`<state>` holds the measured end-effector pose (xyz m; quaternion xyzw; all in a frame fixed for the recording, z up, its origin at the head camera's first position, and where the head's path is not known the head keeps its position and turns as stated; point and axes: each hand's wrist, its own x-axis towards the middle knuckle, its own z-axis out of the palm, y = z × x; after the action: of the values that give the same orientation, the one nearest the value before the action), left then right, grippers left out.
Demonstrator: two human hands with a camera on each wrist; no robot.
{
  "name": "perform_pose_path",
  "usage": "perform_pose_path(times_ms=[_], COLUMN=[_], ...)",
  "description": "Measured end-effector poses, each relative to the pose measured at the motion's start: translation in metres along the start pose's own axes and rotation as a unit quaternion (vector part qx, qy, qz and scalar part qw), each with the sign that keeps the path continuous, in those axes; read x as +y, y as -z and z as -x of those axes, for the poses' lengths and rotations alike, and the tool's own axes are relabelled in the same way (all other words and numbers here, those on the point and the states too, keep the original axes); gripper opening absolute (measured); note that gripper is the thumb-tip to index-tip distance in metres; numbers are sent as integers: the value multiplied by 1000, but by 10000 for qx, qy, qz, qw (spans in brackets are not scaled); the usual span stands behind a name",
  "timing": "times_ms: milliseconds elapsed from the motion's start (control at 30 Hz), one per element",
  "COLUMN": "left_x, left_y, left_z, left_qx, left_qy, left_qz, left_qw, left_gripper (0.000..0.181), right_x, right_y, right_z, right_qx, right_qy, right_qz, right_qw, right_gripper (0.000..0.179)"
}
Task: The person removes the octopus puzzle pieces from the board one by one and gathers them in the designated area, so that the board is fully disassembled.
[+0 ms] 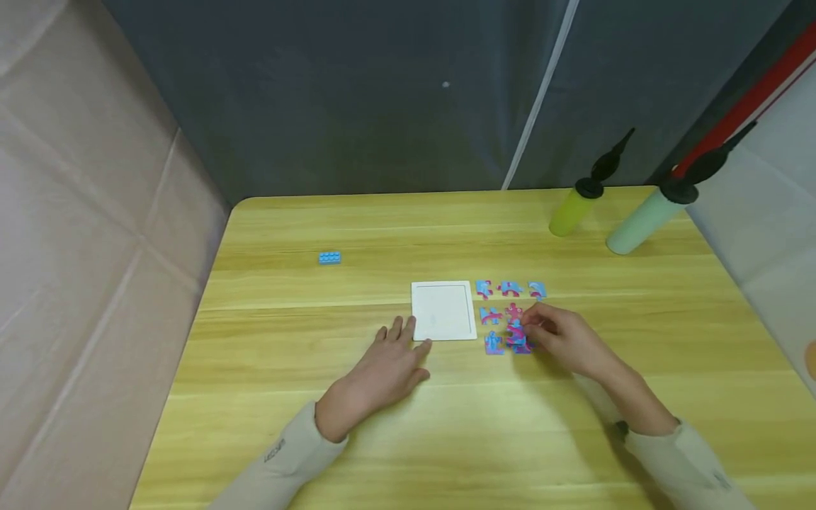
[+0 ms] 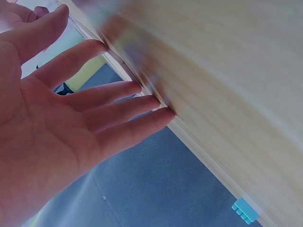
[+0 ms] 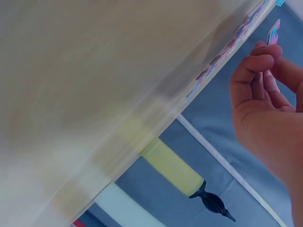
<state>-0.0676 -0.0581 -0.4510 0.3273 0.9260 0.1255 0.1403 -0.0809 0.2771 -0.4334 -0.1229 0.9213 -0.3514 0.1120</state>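
Note:
My right hand [image 1: 569,341] pinches a pink-and-blue jigsaw piece [image 3: 273,34] between thumb and fingertips, raised off the table. Beneath and around it, several other jigsaw pieces [image 1: 494,344] lie in loose rows; the held one partly covers those at the lower right. Just left of them lies a white square puzzle tray [image 1: 444,312] with a thin inner outline and no piece on it. With fingers extended, my left hand [image 1: 387,367] touches the tray's lower-left corner area. Its spread fingers also show in the left wrist view, fingertips at the table surface.
A blue toy brick [image 1: 329,258] lies at the back left of the wooden table [image 1: 268,397]. At the back right stand a yellow-green bottle [image 1: 569,214] and a pale green bottle [image 1: 644,223], both with black pointed tops. A dark curtain [image 1: 357,99] hangs behind.

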Motion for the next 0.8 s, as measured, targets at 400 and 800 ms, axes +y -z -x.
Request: perform_pose_path(times_ms=[400,800], left_x=[0,0], left_y=[0,1], left_z=[-1,-1], left_qx=[26,-34], left_qy=[18,15], left_qz=[-24,-47], left_qw=[10000,10000], left_gripper=[51,51], right_x=[9,15], right_y=[9,15], right_z=[7,13], right_qx=[91,84], right_qy=[-122,-324], right_qz=[78,91], right_qw=[9999,9994], right_gripper=[13,8])
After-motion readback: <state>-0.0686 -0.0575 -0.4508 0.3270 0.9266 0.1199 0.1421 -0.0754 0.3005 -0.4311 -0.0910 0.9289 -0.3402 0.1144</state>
